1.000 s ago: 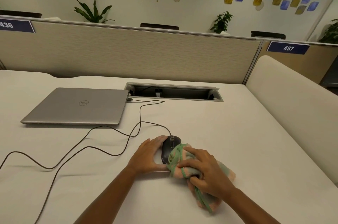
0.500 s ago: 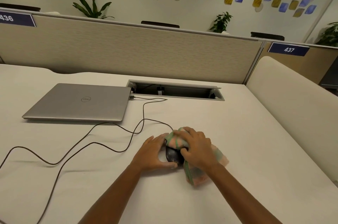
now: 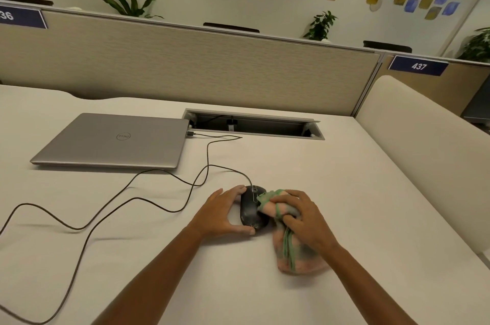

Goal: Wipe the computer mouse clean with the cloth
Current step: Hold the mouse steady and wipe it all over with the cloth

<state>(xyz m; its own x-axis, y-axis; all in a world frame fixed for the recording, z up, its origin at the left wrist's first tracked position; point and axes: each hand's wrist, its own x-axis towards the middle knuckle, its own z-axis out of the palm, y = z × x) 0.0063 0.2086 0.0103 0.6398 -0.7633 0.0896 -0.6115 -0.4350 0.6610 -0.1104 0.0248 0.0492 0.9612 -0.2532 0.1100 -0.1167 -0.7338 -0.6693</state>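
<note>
A black wired computer mouse (image 3: 249,209) lies on the white desk (image 3: 344,192), its top showing pale smudges. My left hand (image 3: 221,214) cups the mouse's left side, thumb at its near end and fingers at its far end. My right hand (image 3: 305,218) is closed on a bunched pink-and-green cloth (image 3: 294,253), pressing the cloth's front fold against the mouse's right side. The rest of the cloth trails on the desk under my right wrist.
A closed silver laptop (image 3: 111,140) sits at the back left. The mouse's black cable (image 3: 132,192) loops across the desk's left half to the laptop's side. A cable well (image 3: 254,126) opens at the back, below the beige partition (image 3: 185,65). A cream divider (image 3: 429,155) borders the right.
My right hand with the cloth slid from over the mouse's front back to its right side, uncovering the mouse's top. My left hand stayed on the mouse.
</note>
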